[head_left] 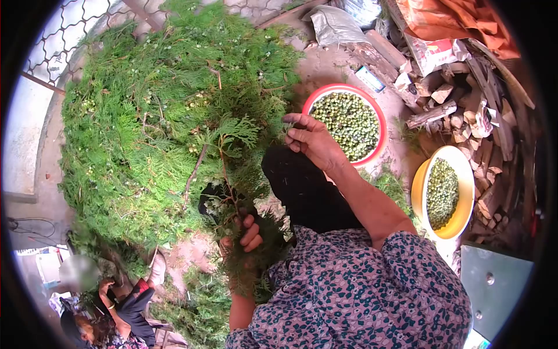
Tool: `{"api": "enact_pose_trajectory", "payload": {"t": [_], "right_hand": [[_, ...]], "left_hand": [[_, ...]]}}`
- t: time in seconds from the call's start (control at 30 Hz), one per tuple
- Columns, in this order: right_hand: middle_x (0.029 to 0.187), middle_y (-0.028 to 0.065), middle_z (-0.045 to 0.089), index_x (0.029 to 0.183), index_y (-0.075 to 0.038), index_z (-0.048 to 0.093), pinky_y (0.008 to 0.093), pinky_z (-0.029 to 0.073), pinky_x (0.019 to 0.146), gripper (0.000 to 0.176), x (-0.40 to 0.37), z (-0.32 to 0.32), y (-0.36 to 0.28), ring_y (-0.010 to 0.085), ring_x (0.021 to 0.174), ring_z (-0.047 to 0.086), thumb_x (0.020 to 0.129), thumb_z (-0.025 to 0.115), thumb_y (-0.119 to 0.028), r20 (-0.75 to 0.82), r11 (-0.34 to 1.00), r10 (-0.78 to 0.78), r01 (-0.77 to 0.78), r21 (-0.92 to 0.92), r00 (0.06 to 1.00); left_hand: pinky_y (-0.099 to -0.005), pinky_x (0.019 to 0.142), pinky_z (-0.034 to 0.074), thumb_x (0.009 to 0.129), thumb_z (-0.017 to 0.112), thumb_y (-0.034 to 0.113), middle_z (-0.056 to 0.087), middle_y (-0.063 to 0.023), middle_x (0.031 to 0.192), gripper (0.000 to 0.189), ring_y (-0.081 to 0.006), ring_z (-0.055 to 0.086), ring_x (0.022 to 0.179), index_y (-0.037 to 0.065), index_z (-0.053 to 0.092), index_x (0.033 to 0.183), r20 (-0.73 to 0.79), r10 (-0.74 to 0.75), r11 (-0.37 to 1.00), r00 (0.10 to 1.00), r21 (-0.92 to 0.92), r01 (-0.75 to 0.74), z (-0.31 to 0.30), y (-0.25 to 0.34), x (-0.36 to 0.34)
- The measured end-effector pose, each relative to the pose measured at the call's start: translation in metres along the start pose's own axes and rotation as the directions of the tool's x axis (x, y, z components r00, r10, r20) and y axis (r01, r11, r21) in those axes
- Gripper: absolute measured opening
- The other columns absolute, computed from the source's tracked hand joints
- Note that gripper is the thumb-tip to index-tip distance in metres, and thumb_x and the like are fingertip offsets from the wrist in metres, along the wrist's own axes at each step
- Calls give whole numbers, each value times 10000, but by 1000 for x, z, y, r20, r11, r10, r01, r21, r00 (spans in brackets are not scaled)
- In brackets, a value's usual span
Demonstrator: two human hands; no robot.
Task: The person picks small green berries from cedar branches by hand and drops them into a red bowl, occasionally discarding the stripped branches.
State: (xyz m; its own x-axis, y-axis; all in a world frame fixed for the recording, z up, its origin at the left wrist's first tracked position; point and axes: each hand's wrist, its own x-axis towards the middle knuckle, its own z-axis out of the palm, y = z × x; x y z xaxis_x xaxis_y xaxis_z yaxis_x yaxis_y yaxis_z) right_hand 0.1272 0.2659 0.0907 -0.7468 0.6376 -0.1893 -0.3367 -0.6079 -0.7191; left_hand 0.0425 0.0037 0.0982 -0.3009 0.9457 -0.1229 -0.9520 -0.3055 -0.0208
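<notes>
My left hand is closed around the stem of a leafy green branch, which rises in front of the big heap of cut greenery. Beside the red-rimmed basin, my right hand has its fingers bent together over the edge of my dark-clothed knee. Whatever lies between those fingertips is too small to name. The basin holds many small green cones.
A yellow basin of green cones stands at the right, near stacked firewood. A metal panel is below it. Another person sits at the lower left. Sacks lie at the top.
</notes>
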Motion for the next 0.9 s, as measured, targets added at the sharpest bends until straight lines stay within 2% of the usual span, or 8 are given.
{"api": "enact_pose_trajectory", "payload": {"t": [0.17, 0.23, 0.33, 0.47, 0.63, 0.73, 0.83, 0.9], "right_hand": [[659, 5, 538, 992, -20, 597, 196, 372, 475, 159, -22, 24, 0, 56, 557, 481, 837, 574, -43, 91, 926, 50, -12, -378, 995], [697, 10, 539, 986, -12, 603, 194, 386, 483, 177, -33, 39, 1, 52, 560, 490, 818, 606, -67, 92, 890, 107, -54, -453, 990], [796, 42, 568, 971, 5, 607, 251, 448, 631, 231, -42, 49, 14, 115, 714, 557, 769, 655, -95, 335, 591, -116, 336, -734, 935], [803, 107, 574, 963, -9, 607, 289, 443, 657, 266, -53, 59, 25, 212, 752, 575, 721, 677, -94, 491, 452, -84, 472, -757, 867], [812, 122, 575, 955, -6, 609, 305, 446, 657, 272, -61, 66, 31, 244, 765, 575, 708, 681, -95, 520, 429, -63, 493, -757, 852], [819, 154, 596, 903, 2, 612, 338, 468, 673, 248, -62, 64, 30, 302, 767, 583, 688, 662, -112, 497, 465, -53, 462, -755, 866], [702, 41, 566, 971, 1, 597, 261, 442, 584, 211, -57, 49, 16, 94, 624, 516, 795, 602, -117, 271, 576, 57, 190, -795, 961], [748, 66, 571, 1031, 20, 560, 255, 436, 563, 263, -48, 28, 0, 111, 647, 523, 814, 590, -125, -39, 764, 157, -146, -628, 987]], "left_hand": [[-206, 483, 361, 723, 650, 47, 482, -83, 966, 512, -99, 451, 647, -23, 441, 1185, -159, 196, 947, 968, 286, -144, 27, -6, 7], [-194, 425, 281, 825, 521, -15, 454, -46, 790, 204, -83, 350, 578, -27, 495, 1027, -535, 420, 798, 733, 602, -18, 59, -16, 19], [-185, 412, 332, 816, 582, 17, 498, 8, 701, 110, -59, 420, 534, 39, 536, 914, -540, 418, 730, 731, 678, 83, 59, -16, 27], [-198, 415, 399, 782, 655, 68, 536, 25, 679, 128, -69, 501, 510, 78, 569, 877, -486, 493, 628, 722, 773, 91, 53, -18, 33], [-218, 414, 403, 751, 689, 108, 561, 1, 711, 182, -92, 516, 536, 76, 580, 893, -401, 572, 502, 715, 861, 81, 46, -16, 39], [-229, 404, 398, 759, 677, 107, 557, -5, 709, 173, -94, 503, 523, 72, 573, 893, -422, 500, 511, 756, 849, 136, 34, -4, 37], [-226, 414, 385, 776, 658, 104, 538, 0, 693, 158, -95, 488, 522, 66, 564, 896, -464, 455, 590, 760, 796, 133, 38, -4, 35], [-219, 403, 358, 792, 638, 101, 522, -4, 684, 141, -97, 453, 500, 61, 553, 898, -479, 446, 582, 756, 797, 162, 39, -3, 33]]}}
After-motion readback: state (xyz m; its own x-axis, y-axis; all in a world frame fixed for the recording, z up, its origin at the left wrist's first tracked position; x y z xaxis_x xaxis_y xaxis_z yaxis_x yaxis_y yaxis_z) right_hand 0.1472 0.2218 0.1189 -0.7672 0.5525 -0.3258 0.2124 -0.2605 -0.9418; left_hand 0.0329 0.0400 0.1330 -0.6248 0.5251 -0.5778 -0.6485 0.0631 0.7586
